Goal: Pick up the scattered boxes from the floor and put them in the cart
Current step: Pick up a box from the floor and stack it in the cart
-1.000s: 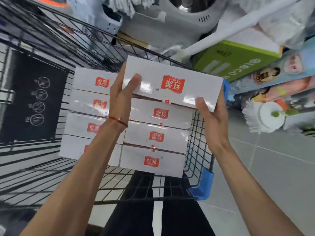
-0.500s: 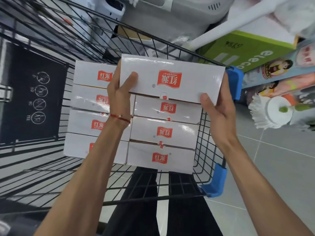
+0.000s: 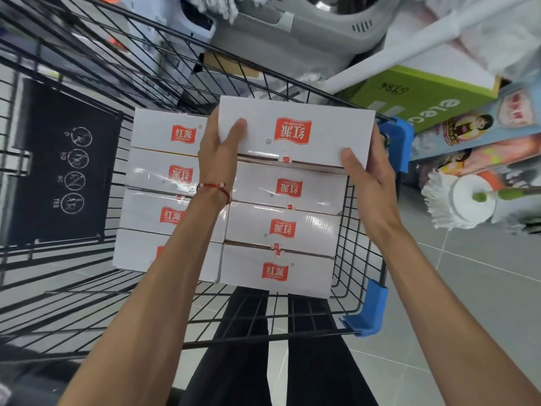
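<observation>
Stiff, glossy white box (image 3: 295, 133), probably light, over cart (image 3: 373, 312) far-right corner; left hand (image 3: 218, 153) and right hand (image 3: 369, 177) grip opposite ends, thumbs on top.

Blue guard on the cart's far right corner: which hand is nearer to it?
Right. The right hand grips the right end of the held box, just beside the blue guard; the left hand grips its left end, farther off.
</observation>
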